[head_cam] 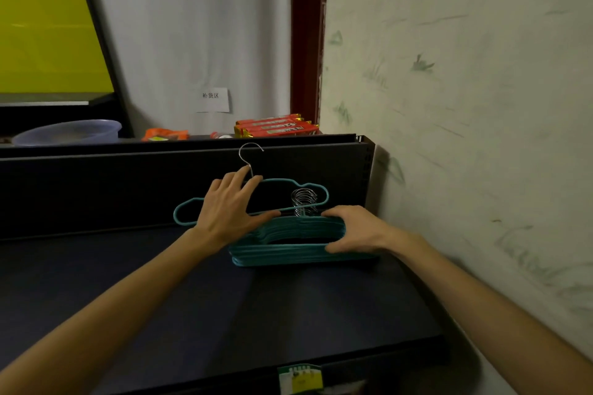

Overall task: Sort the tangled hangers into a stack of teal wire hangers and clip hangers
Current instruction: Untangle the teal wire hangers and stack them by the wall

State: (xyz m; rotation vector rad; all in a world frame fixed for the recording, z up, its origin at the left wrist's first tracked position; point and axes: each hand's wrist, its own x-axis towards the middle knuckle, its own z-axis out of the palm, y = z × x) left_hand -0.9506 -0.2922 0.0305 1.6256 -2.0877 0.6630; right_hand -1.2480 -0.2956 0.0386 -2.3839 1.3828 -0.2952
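At frame centre, one teal hanger (298, 184) is held upright by the left hand (229, 208), hook upward, long axis left-right. One teal stack (288, 255), uncountable, is gripped by the curled right hand (351, 229).

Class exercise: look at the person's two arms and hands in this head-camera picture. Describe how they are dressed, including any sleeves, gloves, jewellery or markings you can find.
Both forearms are bare from the frame edge to the wrist; no sleeve shows. The left hand and right hand wear no gloves. No ring, watch, bracelet or marking is visible on either, though the light is dim.
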